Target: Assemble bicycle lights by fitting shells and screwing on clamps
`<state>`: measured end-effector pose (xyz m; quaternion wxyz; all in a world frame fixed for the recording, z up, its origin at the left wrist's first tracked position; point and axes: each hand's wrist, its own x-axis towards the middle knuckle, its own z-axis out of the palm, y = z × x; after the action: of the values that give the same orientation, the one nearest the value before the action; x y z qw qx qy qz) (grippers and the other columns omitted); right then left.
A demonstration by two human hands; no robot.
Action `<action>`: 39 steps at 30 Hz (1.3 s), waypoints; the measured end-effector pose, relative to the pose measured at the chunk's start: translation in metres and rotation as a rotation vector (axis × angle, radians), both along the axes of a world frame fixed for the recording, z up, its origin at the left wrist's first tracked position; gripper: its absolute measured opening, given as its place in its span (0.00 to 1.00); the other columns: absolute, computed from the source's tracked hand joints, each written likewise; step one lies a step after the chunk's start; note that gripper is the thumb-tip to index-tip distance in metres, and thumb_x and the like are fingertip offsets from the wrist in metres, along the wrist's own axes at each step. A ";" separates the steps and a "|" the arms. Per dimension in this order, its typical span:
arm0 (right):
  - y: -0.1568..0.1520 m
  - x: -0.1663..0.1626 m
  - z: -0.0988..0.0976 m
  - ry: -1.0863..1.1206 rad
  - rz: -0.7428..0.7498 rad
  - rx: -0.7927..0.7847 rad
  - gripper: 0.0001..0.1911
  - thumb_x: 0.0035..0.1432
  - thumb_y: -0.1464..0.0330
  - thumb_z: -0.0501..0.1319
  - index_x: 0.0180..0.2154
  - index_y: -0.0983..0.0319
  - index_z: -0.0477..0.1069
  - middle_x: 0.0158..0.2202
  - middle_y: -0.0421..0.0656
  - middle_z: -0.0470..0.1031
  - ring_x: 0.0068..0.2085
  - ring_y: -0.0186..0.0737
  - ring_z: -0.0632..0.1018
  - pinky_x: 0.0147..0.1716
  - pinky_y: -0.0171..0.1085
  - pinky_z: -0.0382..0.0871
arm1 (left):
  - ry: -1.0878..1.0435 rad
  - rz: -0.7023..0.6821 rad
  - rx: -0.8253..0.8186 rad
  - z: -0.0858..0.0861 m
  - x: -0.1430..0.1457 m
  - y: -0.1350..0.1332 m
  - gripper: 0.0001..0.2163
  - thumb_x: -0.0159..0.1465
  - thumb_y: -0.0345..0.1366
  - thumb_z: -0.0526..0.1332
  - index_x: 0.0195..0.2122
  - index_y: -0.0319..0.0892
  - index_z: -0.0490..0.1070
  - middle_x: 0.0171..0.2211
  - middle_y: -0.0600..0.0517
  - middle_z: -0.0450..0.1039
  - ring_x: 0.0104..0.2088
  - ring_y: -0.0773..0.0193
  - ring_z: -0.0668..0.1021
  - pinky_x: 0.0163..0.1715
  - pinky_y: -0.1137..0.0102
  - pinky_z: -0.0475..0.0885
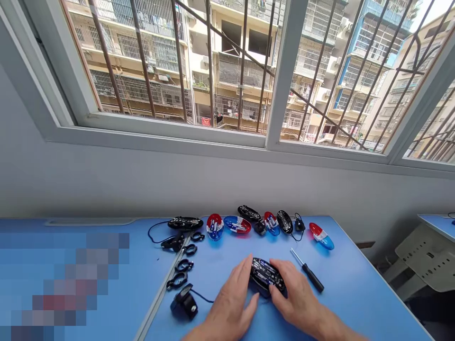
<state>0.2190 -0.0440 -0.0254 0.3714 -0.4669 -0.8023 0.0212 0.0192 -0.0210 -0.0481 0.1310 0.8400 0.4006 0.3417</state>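
A black oval device base with an exposed circuit board [266, 275] lies on the blue table [362, 293], held between both hands. My left hand [232, 303] rests against its left side, fingers stretched forward beside it. My right hand [296, 293] curls over its right end, fingers pressed on it. A thin black cable runs from under the base to a black clamp piece [185, 303] at the lower left.
A black-handled screwdriver [308, 271] lies just right of my right hand. Several red, white and blue oval covers [237, 224] and black bases [185, 222] line the back of the table. Black ring clamps [184, 265] lie left. A grey chair [423, 255] stands right.
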 end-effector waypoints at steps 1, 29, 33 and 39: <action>0.001 0.001 -0.001 -0.002 0.002 0.010 0.25 0.54 0.74 0.56 0.55 0.61 0.61 0.46 0.48 0.76 0.45 0.46 0.77 0.43 0.43 0.75 | -0.015 0.020 0.022 0.001 -0.002 0.001 0.32 0.59 0.25 0.56 0.66 0.42 0.50 0.60 0.40 0.66 0.59 0.49 0.70 0.56 0.55 0.69; 0.007 0.012 0.009 -0.073 0.236 -0.125 0.34 0.59 0.73 0.56 0.65 0.60 0.48 0.57 0.52 0.66 0.55 0.48 0.69 0.52 0.49 0.70 | -0.135 -0.130 0.067 -0.009 -0.008 0.013 0.26 0.62 0.28 0.54 0.62 0.49 0.56 0.54 0.47 0.71 0.52 0.55 0.75 0.53 0.60 0.72; 0.009 0.014 0.002 -0.065 0.206 -0.116 0.34 0.58 0.72 0.57 0.64 0.61 0.49 0.56 0.53 0.68 0.55 0.50 0.70 0.52 0.51 0.69 | -0.119 -0.103 0.000 -0.016 -0.010 0.016 0.27 0.59 0.29 0.58 0.60 0.48 0.59 0.53 0.47 0.72 0.51 0.52 0.75 0.53 0.59 0.72; 0.010 0.015 0.007 -0.071 0.235 -0.211 0.35 0.57 0.70 0.60 0.63 0.62 0.52 0.57 0.53 0.68 0.56 0.51 0.70 0.54 0.50 0.68 | -0.081 -0.106 -0.127 0.007 -0.009 0.016 0.25 0.55 0.28 0.59 0.55 0.46 0.66 0.48 0.46 0.74 0.48 0.51 0.76 0.50 0.59 0.73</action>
<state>0.2342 -0.0336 -0.0181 0.2866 -0.4065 -0.8574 0.1322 0.0098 -0.0048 -0.0413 0.2180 0.8354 0.3710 0.3420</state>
